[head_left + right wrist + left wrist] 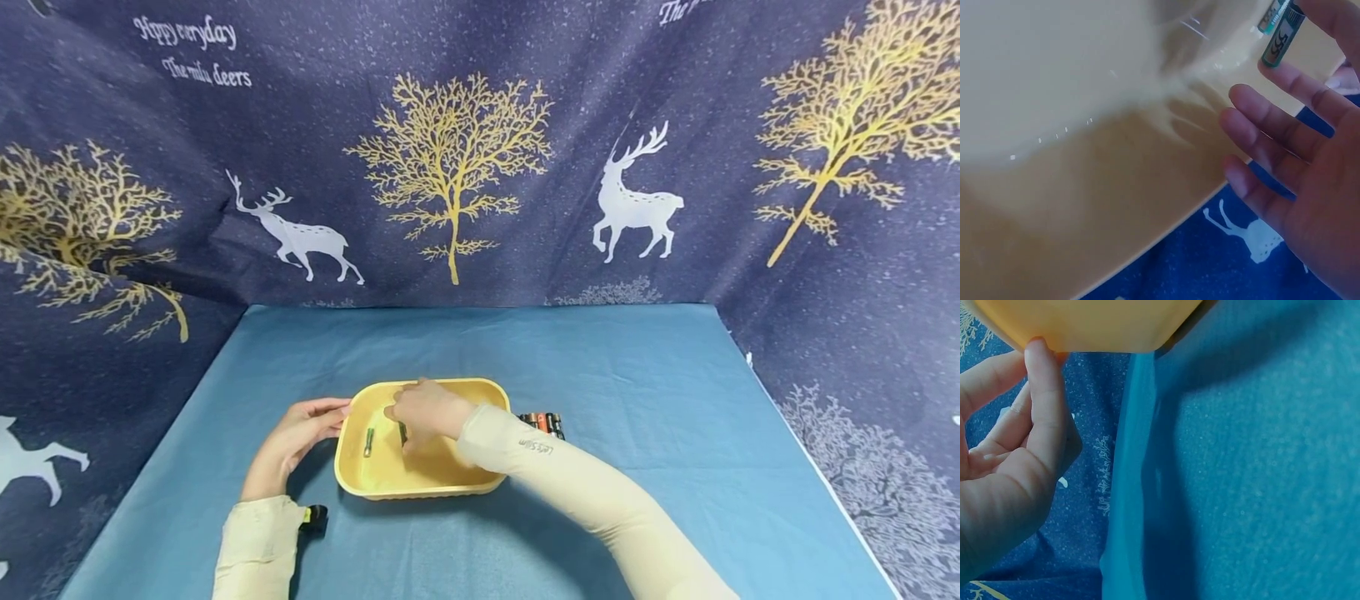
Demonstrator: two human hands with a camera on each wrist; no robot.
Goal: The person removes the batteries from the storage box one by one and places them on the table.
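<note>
A yellow plastic basin (390,490) stands on the table. My left hand (303,433) pinches its left rim between thumb and forefinger; the left wrist view shows the thumb against the basin's outer wall (1104,325). Inside the basin, my right hand (431,412) pinches a green battery (1282,40) between thumb and forefinger. The other fingers of that hand are spread and touch nothing visible. A second green battery (368,442) lies on the basin floor, left of the right hand. The right forearm hides part of the basin's right side.
Several black and orange batteries (546,422) lie side by side just right of the basin, partly behind the right sleeve. A black device with a yellow-green strip (315,520) sits at the left wrist. A dark blue curtain (480,150) hangs behind the blue tablecloth (637,367).
</note>
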